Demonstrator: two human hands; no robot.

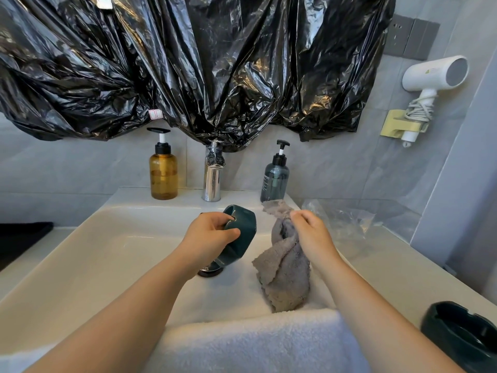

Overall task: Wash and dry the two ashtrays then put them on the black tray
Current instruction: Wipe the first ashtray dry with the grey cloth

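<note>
1. Gripping a dark teal round ceramic ashtray stood on its edge, the left hand has its thumb and fingers curled round the rim. It holds the ashtray over the white rectangular sink basin, above the metal drain.
2. The right hand pinches the top of a grey fluffy cloth, fingers closed together on it. The cloth hangs twisted into the basin, just beside the ashtray but apart from it.
3. The one-handed rim grip looks like the main risk. If the glaze is wet, a push from the cloth could make the ashtray slip and chip on the basin.
4. The cloth's trailing end may soak up any water in the basin, and then it would dry poorly.
5. A second dark glossy ashtray sits at the counter's right front corner, near the right forearm. A swinging elbow could knock it.
6. A flat black shape at the far left is probably the black tray. It lies well apart, so reaching it means a carry across the basin.
7. A thick white towel drapes over the front rim. A chrome tap, an amber pump bottle and a grey-blue pump bottle stand behind the basin. A crumpled clear plastic bag lies to the right.
</note>
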